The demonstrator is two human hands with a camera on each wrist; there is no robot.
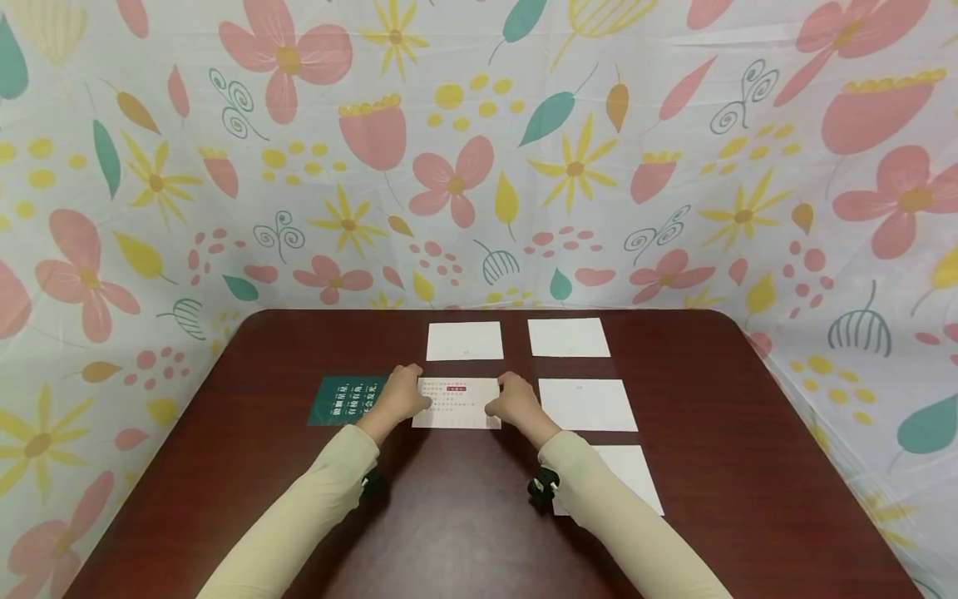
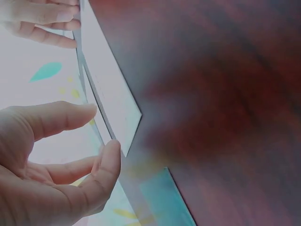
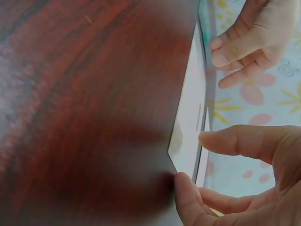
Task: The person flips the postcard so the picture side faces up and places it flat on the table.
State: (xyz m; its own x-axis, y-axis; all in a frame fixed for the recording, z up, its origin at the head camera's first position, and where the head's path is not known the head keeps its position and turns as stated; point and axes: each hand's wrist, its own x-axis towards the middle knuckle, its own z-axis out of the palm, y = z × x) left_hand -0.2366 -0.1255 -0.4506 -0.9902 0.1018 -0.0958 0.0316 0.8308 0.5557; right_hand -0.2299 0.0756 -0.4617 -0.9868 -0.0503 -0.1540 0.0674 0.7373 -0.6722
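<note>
A white printed card (image 1: pixel 456 403) with small rows of characters and a red mark lies flat on the dark table, between the two hands. At its left end is my left hand (image 1: pixel 400 395), thumb and fingers apart and loosely bent. In the left wrist view that hand's index fingertip (image 2: pixel 112 147) comes close to the card's end. My right hand (image 1: pixel 516 401) is at the opposite end; its thumb overlaps the card in the right wrist view, and a fingertip (image 3: pixel 184 181) is right at the card's corner. Neither hand pinches it.
To the left lies a green card (image 1: pixel 337 401) with white characters, partly covered by the left hand. Two white cards, one at back centre (image 1: pixel 465 341) and one at back right (image 1: pixel 569 338), lie behind. More white cards (image 1: pixel 587 405) lie right, one partly under the right sleeve (image 1: pixel 599 478).
</note>
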